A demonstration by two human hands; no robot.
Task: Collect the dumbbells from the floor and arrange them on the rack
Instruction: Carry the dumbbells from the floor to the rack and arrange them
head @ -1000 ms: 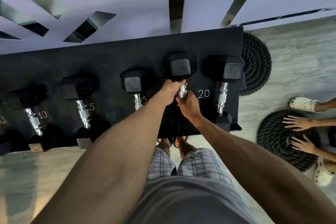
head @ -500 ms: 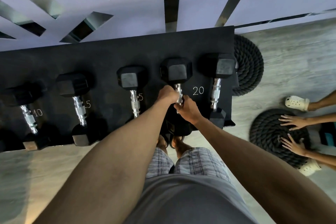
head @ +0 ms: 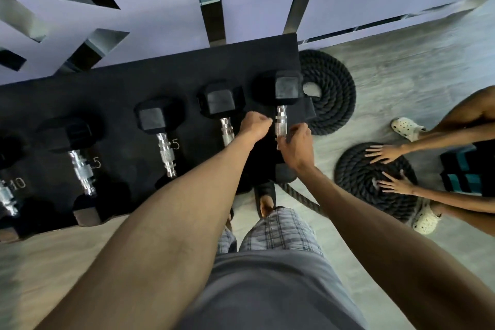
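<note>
1. Rack (head: 112,94) runs left to right against the far wall. Five dumbbells sit on it, handles pointing toward me, numbers painted beside the slots.
2. My hands flank the end dumbbell (head: 281,123), the rightmost one. Its far head rests at the rack's far right corner; its near head is mostly hidden under my right wrist.
3. Left hand (head: 254,128) is curled into a loose fist just left of the chrome handle. I cannot tell whether it touches the bar; it holds nothing I can see.
4. Right hand (head: 294,147) is cupped at the handle's near end, thumb and fingertips against the chrome. It looks like a light contact, not a full wrap, and motion blur keeps me from calling it a grip.
5. Next dumbbell (head: 222,112) lies just left, its handle passing under my left forearm. Tight clearance there.
6. My judgement: the step is seating or squaring this last dumbbell in its slot.
7. To do it well, I'd keep fingers off the underside of the heads, nudge from the handle, and keep the bar parallel to its neighbour.
8. Another person's hands press a coiled rope (head: 375,182) on the floor to the right, well apart. A rope tail crosses near my foot: trip hazard when stepping back.
</note>
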